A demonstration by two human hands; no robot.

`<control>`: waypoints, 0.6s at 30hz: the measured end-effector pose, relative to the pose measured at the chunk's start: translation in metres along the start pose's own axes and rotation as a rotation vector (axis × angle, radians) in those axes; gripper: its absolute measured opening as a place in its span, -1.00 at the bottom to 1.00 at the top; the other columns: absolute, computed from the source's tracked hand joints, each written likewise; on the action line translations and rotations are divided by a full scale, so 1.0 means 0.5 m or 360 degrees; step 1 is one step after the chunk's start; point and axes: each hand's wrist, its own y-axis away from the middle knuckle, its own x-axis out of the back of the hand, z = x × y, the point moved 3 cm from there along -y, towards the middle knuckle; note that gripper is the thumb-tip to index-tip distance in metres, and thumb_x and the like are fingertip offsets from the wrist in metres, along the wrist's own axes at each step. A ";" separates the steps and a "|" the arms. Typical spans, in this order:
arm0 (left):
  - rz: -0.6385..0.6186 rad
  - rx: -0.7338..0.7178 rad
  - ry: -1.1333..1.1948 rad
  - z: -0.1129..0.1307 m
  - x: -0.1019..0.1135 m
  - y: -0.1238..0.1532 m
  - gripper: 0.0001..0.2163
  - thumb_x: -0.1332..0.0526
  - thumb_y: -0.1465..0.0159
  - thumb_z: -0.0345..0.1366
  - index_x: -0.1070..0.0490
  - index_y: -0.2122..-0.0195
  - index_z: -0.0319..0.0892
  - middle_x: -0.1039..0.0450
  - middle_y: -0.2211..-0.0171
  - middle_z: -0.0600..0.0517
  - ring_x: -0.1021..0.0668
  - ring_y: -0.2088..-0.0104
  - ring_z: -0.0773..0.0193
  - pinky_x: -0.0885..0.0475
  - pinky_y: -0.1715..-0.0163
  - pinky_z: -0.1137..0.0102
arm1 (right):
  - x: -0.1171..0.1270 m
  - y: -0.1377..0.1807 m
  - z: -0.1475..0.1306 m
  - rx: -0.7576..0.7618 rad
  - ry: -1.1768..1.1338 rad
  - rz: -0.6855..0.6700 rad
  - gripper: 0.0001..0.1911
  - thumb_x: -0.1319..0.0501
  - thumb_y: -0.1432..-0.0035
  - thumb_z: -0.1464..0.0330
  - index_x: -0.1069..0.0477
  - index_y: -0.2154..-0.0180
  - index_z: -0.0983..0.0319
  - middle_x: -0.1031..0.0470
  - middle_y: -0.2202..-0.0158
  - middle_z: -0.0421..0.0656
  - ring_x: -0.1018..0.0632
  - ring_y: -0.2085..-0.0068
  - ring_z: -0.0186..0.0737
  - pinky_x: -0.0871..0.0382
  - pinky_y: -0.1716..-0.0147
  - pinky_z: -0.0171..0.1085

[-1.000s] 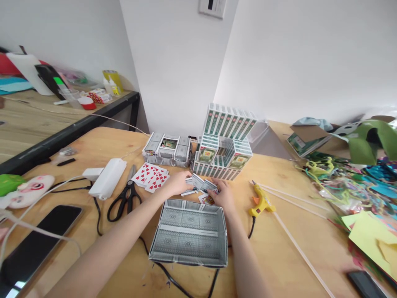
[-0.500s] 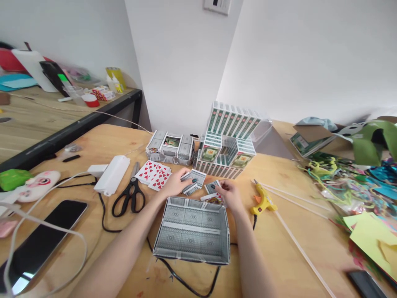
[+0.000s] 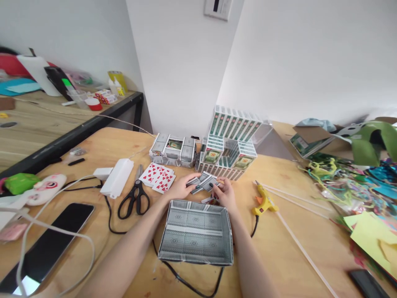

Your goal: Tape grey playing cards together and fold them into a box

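Note:
Just beyond an open box covered in playing cards, my two hands meet over several loose playing cards with patterned grey backs. My left hand pinches cards at their left side. From the right, my right hand closes its thumb and fingers on cards of the same bunch. Another card, partly hidden under my right hand, lies by the box's far rim. Face-up heart cards are spread left of my left hand. Black-handled scissors rest beside them.
A yellow glue gun and clear glue sticks lie on the right. Stacked card packs and a card-covered box stand at the back. A phone, white cables and a white power block occupy the left.
My hands have come closer together, and the cards in them now overlap in one bunch. The view has shifted slightly, so the table's things sit a little lower and further right.

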 end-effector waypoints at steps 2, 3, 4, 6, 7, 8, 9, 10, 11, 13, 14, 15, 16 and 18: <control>-0.0023 0.0005 0.0032 0.003 0.000 0.000 -0.62 -0.09 -0.16 -0.41 -0.23 -0.04 -0.12 -0.33 -0.04 -0.05 -0.38 -0.05 0.20 -0.26 -0.08 0.27 | -0.001 0.000 -0.002 0.0003 0.0045 0.0011 -0.59 -0.25 0.03 0.17 -0.23 0.16 0.18 -0.28 0.71 -0.40 -0.27 0.69 -0.43 -0.11 0.69 -0.42; -0.0030 0.0012 0.0054 0.005 0.001 0.001 -0.62 -0.08 -0.17 -0.41 -0.20 -0.03 -0.12 -0.33 -0.02 -0.05 -0.39 -0.03 0.20 -0.27 -0.06 0.28 | 0.000 -0.001 -0.001 -0.0004 0.0064 0.0027 -0.56 -0.25 0.04 0.16 -0.24 0.14 0.20 -0.29 0.70 -0.39 -0.28 0.68 -0.43 -0.12 0.68 -0.42; -0.0029 0.0024 0.0070 0.006 0.001 0.001 -0.63 -0.08 -0.17 -0.41 -0.17 -0.03 -0.12 -0.34 0.00 -0.06 -0.41 0.00 0.21 -0.29 -0.03 0.28 | 0.001 -0.002 0.000 -0.0018 0.0076 0.0044 -0.56 -0.25 0.05 0.15 -0.27 0.14 0.22 -0.29 0.68 -0.37 -0.28 0.67 -0.43 -0.13 0.68 -0.41; -0.0007 0.0069 0.0068 0.005 0.001 0.001 -0.67 -0.06 -0.19 -0.40 -0.13 0.00 -0.13 -0.34 0.07 -0.05 -0.43 0.07 0.23 -0.32 0.01 0.27 | 0.005 -0.004 0.006 -0.0049 0.0080 0.0086 -0.57 -0.25 0.06 0.13 -0.30 0.19 0.24 -0.27 0.67 -0.36 -0.27 0.67 -0.43 -0.12 0.69 -0.41; 0.0017 0.0098 0.0050 0.003 0.001 0.002 -0.69 -0.05 -0.20 -0.39 -0.11 0.02 -0.13 -0.34 0.10 -0.04 -0.44 0.10 0.24 -0.33 0.04 0.26 | 0.007 -0.005 0.009 -0.0056 0.0080 0.0117 -0.58 -0.25 0.06 0.11 -0.31 0.21 0.24 -0.27 0.67 -0.36 -0.26 0.67 -0.44 -0.12 0.69 -0.41; 0.0049 0.0125 0.0031 0.001 0.000 0.002 -0.71 -0.03 -0.21 -0.38 -0.09 0.03 -0.13 -0.34 0.13 -0.03 -0.44 0.13 0.25 -0.33 0.06 0.26 | 0.010 -0.007 0.012 -0.0053 0.0083 0.0156 -0.58 -0.24 0.06 0.10 -0.31 0.23 0.24 -0.26 0.67 -0.36 -0.25 0.67 -0.44 -0.11 0.69 -0.41; 0.0091 0.0147 0.0019 -0.002 -0.001 0.003 -0.73 -0.02 -0.22 -0.37 -0.07 0.05 -0.14 -0.33 0.16 -0.02 -0.44 0.16 0.26 -0.34 0.09 0.27 | 0.014 -0.008 0.013 -0.0039 0.0090 0.0204 -0.58 -0.23 0.05 0.08 -0.31 0.25 0.23 -0.25 0.67 -0.36 -0.24 0.67 -0.44 -0.11 0.69 -0.41; 0.0143 0.0166 0.0015 -0.005 -0.002 0.004 -0.75 -0.01 -0.23 -0.36 -0.06 0.06 -0.14 -0.31 0.18 -0.02 -0.44 0.18 0.27 -0.35 0.11 0.28 | 0.017 -0.008 0.015 -0.0020 0.0101 0.0251 -0.58 -0.22 0.05 0.06 -0.31 0.25 0.23 -0.25 0.66 -0.36 -0.24 0.67 -0.44 -0.12 0.68 -0.41; 0.0201 0.0182 0.0017 -0.008 -0.003 0.004 -0.76 0.00 -0.24 -0.36 -0.05 0.07 -0.14 -0.30 0.19 -0.01 -0.44 0.20 0.28 -0.35 0.13 0.30 | 0.021 -0.009 0.015 0.0002 0.0113 0.0286 -0.58 -0.22 0.05 0.05 -0.31 0.26 0.22 -0.26 0.65 -0.35 -0.24 0.66 -0.44 -0.12 0.68 -0.41; 0.0293 0.0198 0.0052 -0.013 -0.005 0.005 -0.77 0.02 -0.25 -0.35 -0.03 0.06 -0.14 -0.28 0.17 -0.02 -0.44 0.19 0.29 -0.35 0.14 0.32 | 0.026 -0.010 0.016 0.0038 0.0136 0.0311 -0.57 -0.21 0.05 0.04 -0.31 0.25 0.22 -0.27 0.62 -0.34 -0.23 0.65 -0.44 -0.13 0.67 -0.40; 0.0322 0.0197 0.0077 -0.014 -0.006 0.005 -0.76 0.03 -0.25 -0.36 -0.02 0.05 -0.14 -0.27 0.15 -0.03 -0.44 0.16 0.29 -0.35 0.12 0.32 | 0.028 -0.010 0.016 0.0055 0.0142 0.0317 -0.57 -0.21 0.05 0.04 -0.31 0.25 0.22 -0.28 0.60 -0.33 -0.24 0.64 -0.44 -0.13 0.66 -0.40; 0.0339 0.0189 0.0096 -0.013 -0.006 0.005 -0.73 0.03 -0.25 -0.37 0.00 0.03 -0.14 -0.26 0.11 -0.05 -0.43 0.12 0.28 -0.33 0.10 0.32 | 0.030 -0.009 0.016 0.0073 0.0145 0.0328 -0.57 -0.21 0.05 0.04 -0.32 0.25 0.21 -0.28 0.58 -0.32 -0.24 0.63 -0.44 -0.13 0.66 -0.40; 0.0347 0.0180 0.0100 -0.012 -0.006 0.006 -0.71 0.04 -0.25 -0.37 0.01 0.00 -0.13 -0.25 0.08 -0.06 -0.41 0.08 0.28 -0.32 0.07 0.32 | 0.031 -0.009 0.016 0.0091 0.0147 0.0341 -0.58 -0.21 0.04 0.04 -0.31 0.25 0.21 -0.28 0.57 -0.32 -0.24 0.62 -0.43 -0.13 0.65 -0.40; 0.0334 0.0179 0.0060 -0.006 -0.005 0.006 -0.68 0.06 -0.27 -0.37 0.01 -0.06 -0.12 -0.23 0.03 -0.07 -0.39 0.06 0.28 -0.29 0.04 0.32 | 0.030 -0.008 0.014 0.0115 0.0157 0.0346 -0.60 -0.19 0.02 0.06 -0.31 0.24 0.20 -0.27 0.57 -0.32 -0.24 0.61 -0.43 -0.14 0.64 -0.40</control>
